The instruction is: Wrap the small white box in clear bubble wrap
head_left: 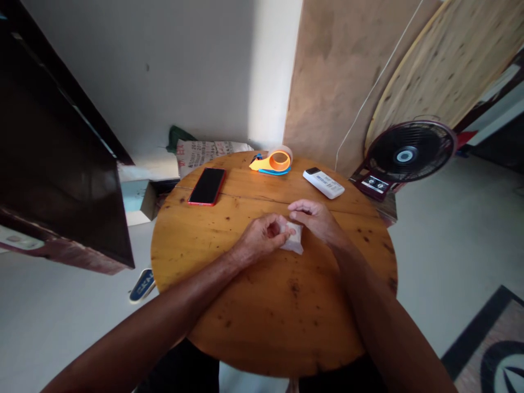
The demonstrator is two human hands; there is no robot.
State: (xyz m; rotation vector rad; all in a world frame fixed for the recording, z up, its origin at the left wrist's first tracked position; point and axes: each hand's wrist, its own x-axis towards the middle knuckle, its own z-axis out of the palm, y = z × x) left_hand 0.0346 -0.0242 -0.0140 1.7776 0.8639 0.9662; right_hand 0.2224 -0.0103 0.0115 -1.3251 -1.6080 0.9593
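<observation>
Both my hands meet over the middle of a round wooden table [270, 305]. Between them lies a small white folded piece, paper or a packet [295, 244]; I cannot tell which. My left hand [264, 236] has its fingers curled and pinches the piece's left edge. My right hand [315, 217] rests on its upper right side, fingers bent down onto it. Most of the white piece is hidden under the fingers.
On the table's far side lie a red-cased phone [207, 186], an orange and blue tape dispenser [275, 161] and a white remote [323, 183]. A black floor fan [405, 155] stands to the right, a dark cabinet [57, 180] to the left. A shoe [142, 285] lies on the floor.
</observation>
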